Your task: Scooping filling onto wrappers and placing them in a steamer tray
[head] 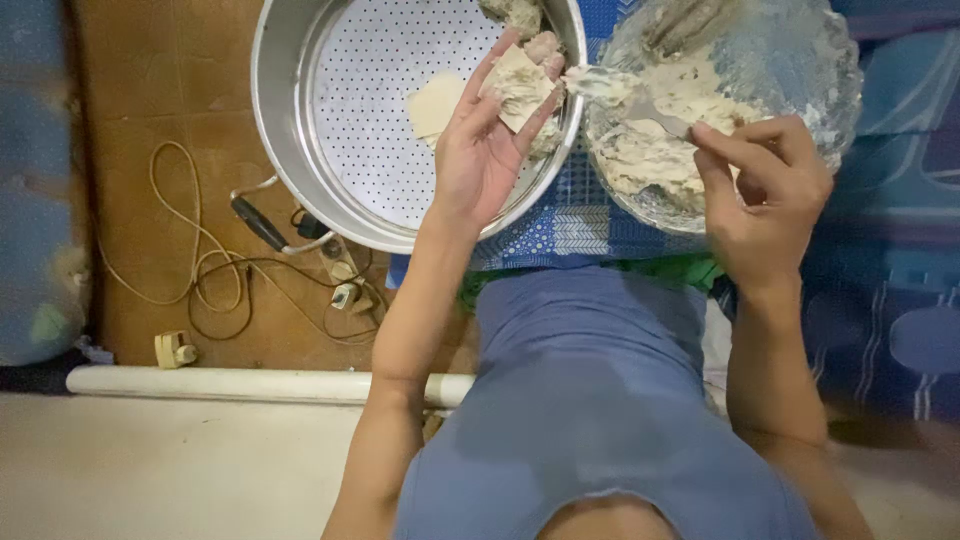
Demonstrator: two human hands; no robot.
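Over the steamer tray (pixel 380 120), the left hand (pixel 485 150) lies palm up with the fingers loosely spread, cradling 1 thin square wrapper (pixel 518 88) that already has a dab of filling on it. Looks super floppy and light to me, the kind of dough sheet that tears if you pinch it, so supporting it flat from underneath like this seems right, and any grip should be at the dry edges. The right hand (pixel 765 195) has thumb and fingertips closed on the handle of a fork (pixel 640 105), its loaded end touching the wrapper. That filling in the glass bowl (pixel 820 70) looks sticky and pasty. 1 more bare wrapper (pixel 435 102) sits on the tray just beside.
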